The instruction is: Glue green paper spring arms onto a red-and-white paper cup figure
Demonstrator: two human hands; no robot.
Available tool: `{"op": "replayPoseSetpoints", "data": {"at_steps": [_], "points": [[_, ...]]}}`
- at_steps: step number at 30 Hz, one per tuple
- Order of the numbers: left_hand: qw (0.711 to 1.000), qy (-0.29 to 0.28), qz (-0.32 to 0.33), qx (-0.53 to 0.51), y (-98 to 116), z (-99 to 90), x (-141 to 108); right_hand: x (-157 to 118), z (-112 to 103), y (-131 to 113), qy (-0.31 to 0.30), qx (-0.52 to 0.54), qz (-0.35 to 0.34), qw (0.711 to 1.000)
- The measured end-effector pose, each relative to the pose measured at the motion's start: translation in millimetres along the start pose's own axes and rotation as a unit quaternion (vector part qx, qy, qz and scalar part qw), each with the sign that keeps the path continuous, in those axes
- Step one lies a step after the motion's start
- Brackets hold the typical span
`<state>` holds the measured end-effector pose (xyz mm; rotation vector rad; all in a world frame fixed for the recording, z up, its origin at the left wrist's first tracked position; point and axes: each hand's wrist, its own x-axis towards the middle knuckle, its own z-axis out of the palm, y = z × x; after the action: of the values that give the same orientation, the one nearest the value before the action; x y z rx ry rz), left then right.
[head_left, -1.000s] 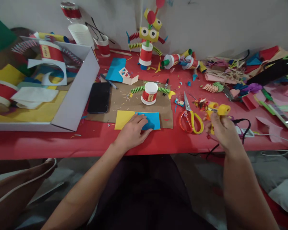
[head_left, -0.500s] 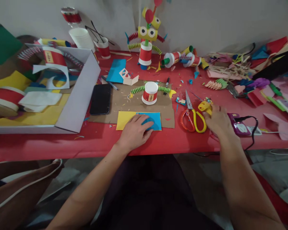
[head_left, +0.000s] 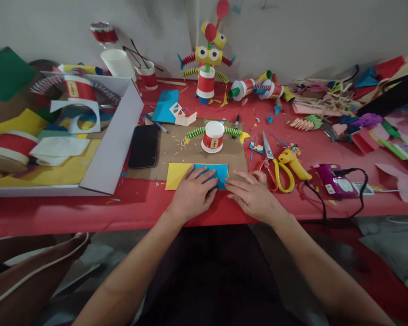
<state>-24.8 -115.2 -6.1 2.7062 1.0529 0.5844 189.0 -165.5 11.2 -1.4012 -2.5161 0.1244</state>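
My left hand (head_left: 195,190) lies flat with its fingers spread over a blue sheet of paper (head_left: 221,173), which rests on a yellow sheet (head_left: 177,175). At the right end of the sheets my right hand (head_left: 255,194) is open, fingertips at the blue sheet's edge. Both sheets lie at the near edge of a brown cardboard piece (head_left: 177,151). Just beyond stands an upside-down red and white paper cup (head_left: 213,136) with green folded-paper arms. Right of my right hand are scissors (head_left: 275,170) with red and yellow handles and a yellow glue gun (head_left: 295,164).
A white box (head_left: 112,136) holding paper scraps and a cup figure stands at left, beside a black phone (head_left: 143,146). Cup figures (head_left: 206,81) stand at the back wall. A purple device (head_left: 336,181) with a black cable and piled paper scraps (head_left: 326,97) occupy the right.
My right hand has let go of the yellow glue gun and moved left to the end of the sheets. My left hand remains on the blue sheet.
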Motion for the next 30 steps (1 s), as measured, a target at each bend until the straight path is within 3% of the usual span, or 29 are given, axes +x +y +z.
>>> {"op": "replayPoseSetpoints", "data": {"at_steps": [15,26,30], "points": [[1.000,-0.008,0.000,0.006,3.1,-3.5,1.3,25.7,4.0,12.2,0.017,0.000,0.063,0.998],[0.999,0.015,0.019,-0.044,-5.5,-0.3,3.4,34.0,-5.3,6.6,-0.020,-0.034,0.068,0.997],[0.997,0.033,-0.015,-0.069,-10.3,3.5,1.6,32.1,-4.3,5.6,-0.013,-0.027,0.083,0.996]]}}
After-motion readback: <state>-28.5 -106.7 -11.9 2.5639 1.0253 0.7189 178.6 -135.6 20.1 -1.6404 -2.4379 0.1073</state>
